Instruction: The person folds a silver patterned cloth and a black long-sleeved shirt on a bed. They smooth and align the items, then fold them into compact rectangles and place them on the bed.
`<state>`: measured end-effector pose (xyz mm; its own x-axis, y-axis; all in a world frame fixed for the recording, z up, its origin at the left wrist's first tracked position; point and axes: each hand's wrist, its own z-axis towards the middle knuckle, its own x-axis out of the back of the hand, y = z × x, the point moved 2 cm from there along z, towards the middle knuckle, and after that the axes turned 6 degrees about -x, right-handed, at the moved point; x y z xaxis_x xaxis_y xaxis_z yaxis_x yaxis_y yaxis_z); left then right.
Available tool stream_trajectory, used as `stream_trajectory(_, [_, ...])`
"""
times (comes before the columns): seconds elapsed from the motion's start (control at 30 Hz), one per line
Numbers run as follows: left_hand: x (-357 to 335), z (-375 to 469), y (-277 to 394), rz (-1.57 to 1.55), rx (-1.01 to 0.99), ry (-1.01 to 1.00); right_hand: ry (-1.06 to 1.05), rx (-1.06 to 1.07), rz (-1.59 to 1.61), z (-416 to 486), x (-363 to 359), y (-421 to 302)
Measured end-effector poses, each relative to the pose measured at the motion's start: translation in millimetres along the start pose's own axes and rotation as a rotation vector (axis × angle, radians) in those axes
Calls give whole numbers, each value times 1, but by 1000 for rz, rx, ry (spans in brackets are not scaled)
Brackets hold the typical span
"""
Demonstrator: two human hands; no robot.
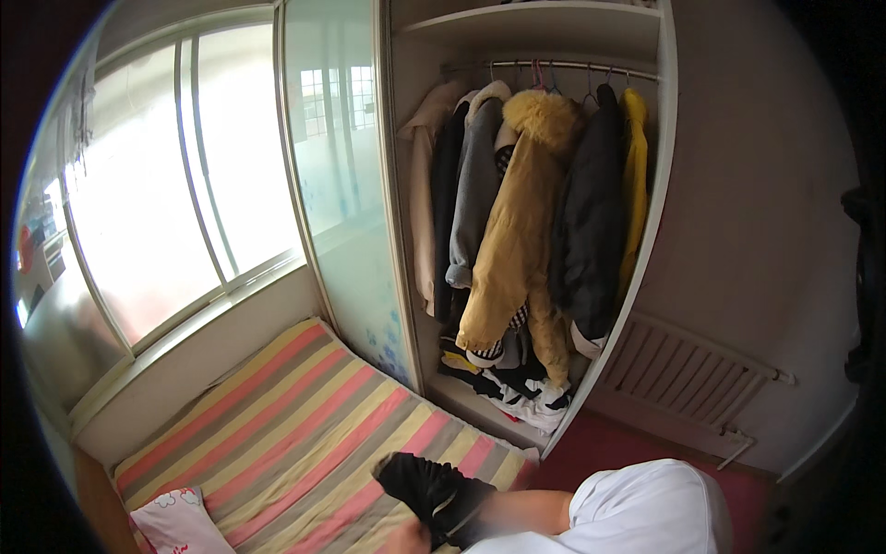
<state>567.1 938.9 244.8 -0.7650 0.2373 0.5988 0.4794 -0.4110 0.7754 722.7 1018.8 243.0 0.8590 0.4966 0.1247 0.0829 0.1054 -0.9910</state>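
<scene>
A black glove-like fabric item (pixel 432 492) with a pale tip covers the end of my right forearm, above the near part of the striped bed (pixel 311 415). The forearm comes out of a wide white sleeve. My right hand is hidden by the black fabric, so its fingers do not show. At the bottom edge of the picture, my left hand (pixel 408 537) is blurred and partly cut off. Its fingers are against the near side of the black item and seem to grip it.
An open wardrobe (pixel 540 443) stands beyond the bed, with a tan fur-hooded coat (pixel 516 201) and several other coats hanging inside. Folded clothes (pixel 533 401) lie at its bottom. A pillow (pixel 176 523) is at lower left. A radiator (pixel 692 370) is on the right wall.
</scene>
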Motion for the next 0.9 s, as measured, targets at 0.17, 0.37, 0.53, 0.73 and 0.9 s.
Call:
stream_trajectory(0.17, [21, -10, 19, -201, 190, -153, -2, 20, 2, 3, -1, 2])
stream_trajectory(0.37, [19, 5, 59, -97, -297, 149, -55, 30, -65, 7, -22, 18])
stream_trajectory(0.53, [23, -7, 51, 113, -199, 158, -130, 21, -138, 10, -38, 28])
stream_trajectory(0.73, [26, -24, 17, 2, 61, 220, -251, 34, -136, 41, -40, 76])
stream_trajectory(0.9, [9, -28, 14, 92, 36, 382, -784, -179, 1084, 75, -60, 157])
